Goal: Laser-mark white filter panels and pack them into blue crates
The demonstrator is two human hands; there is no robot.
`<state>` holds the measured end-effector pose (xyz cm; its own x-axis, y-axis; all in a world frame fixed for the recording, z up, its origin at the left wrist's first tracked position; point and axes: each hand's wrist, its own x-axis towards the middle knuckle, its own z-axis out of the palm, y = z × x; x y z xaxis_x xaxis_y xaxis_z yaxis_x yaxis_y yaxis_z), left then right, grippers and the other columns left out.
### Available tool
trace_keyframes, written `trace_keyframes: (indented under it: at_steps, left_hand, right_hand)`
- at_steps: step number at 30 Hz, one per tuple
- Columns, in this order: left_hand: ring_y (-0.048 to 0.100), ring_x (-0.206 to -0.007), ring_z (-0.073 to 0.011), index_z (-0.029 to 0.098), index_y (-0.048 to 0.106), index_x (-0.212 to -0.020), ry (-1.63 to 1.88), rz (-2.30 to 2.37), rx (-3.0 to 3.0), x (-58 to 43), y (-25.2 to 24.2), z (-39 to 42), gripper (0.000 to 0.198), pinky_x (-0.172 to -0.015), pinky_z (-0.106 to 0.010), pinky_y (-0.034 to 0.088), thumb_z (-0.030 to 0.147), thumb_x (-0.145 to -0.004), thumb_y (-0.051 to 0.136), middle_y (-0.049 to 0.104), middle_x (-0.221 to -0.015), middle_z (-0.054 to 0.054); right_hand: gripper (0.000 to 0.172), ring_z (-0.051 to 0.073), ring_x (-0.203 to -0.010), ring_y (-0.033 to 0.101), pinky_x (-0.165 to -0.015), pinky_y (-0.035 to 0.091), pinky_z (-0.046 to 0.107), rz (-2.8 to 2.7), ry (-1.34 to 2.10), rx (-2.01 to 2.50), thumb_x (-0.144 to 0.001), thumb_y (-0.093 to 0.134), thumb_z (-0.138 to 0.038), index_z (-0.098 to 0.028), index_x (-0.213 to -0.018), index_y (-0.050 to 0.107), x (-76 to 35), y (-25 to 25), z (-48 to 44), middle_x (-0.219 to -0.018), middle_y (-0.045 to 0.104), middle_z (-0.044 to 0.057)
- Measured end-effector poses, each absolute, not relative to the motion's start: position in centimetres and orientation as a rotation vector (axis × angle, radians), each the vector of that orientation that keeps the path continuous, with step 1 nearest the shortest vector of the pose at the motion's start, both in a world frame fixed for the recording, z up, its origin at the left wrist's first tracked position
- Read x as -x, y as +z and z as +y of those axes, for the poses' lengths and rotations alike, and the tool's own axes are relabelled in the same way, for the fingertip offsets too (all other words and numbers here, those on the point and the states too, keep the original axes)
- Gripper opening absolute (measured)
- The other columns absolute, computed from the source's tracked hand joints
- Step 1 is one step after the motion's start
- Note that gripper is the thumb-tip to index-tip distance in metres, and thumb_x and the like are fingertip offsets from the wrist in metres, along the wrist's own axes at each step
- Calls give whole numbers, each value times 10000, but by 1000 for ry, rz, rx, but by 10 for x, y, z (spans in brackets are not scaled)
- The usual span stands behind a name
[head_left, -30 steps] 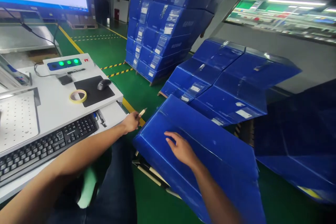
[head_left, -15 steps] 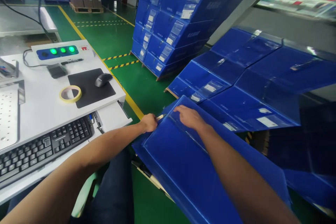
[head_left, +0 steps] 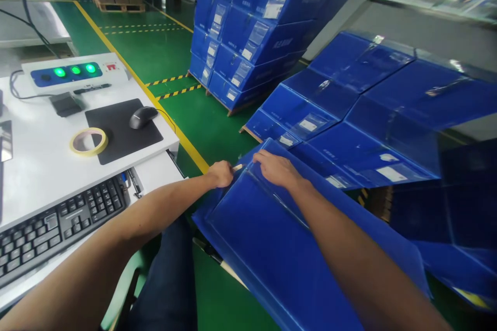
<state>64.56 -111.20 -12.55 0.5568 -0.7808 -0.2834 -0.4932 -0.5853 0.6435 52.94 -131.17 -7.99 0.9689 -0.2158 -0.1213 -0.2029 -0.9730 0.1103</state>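
Note:
A large blue box point(head_left: 272, 248) with a smooth, shiny surface lies tilted in front of me. At its far left corner my left hand point(head_left: 220, 174) is closed around a slim, pale-yellow object point(head_left: 237, 167), whose tip meets the box's edge; its kind is unclear. My right hand point(head_left: 275, 166) rests on the top near that corner, fingers curled down onto the sheet beside the seam. A strip of clear tape point(head_left: 285, 201) runs along the seam, partly under my right forearm. The fingertips' exact hold is partly hidden.
At left is a white desk point(head_left: 50, 176) with a keyboard point(head_left: 66, 222), mouse point(head_left: 143, 117), mouse pad point(head_left: 120, 139), tape roll point(head_left: 88, 141) and green-lit button panel point(head_left: 73, 71). Blue boxes on pallets point(head_left: 248, 26) stand ahead; more blue boxes point(head_left: 349, 98) fill the right.
The view has shifted slightly, so the desk sits further left. My right fingers have curled in more against the box. My left hand keeps the pale object at the corner.

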Motion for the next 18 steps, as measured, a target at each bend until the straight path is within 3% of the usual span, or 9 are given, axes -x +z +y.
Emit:
trace_keyframes:
  at_steps: [7, 18]
  left_hand:
    - [776, -1068, -286, 191, 839, -1126, -719, -1124, -2313, -654, -111, -1118, 324, -851, -296, 578, 309, -1060, 545, 824, -1156, -150]
    - [721, -1199, -317, 237, 863, -1132, -739, -1313, -2320, -677, -93, -1142, 269, -997, -336, 551, 292, -1008, 631, 808, -1256, -120]
  right_hand:
    - [335, 211, -920, 585, -651, 269, 365, -206, -285, -2978, -995, 430, -53, -249, -1052, 696, -554, -69, -1310, -1132, 609, 67]
    - [295, 189, -824, 487, -640, 223, 365, -242, -334, -2972, -1009, 443, -91, -237, -1009, 700, -560, -67, -1314, -1085, 555, 65]
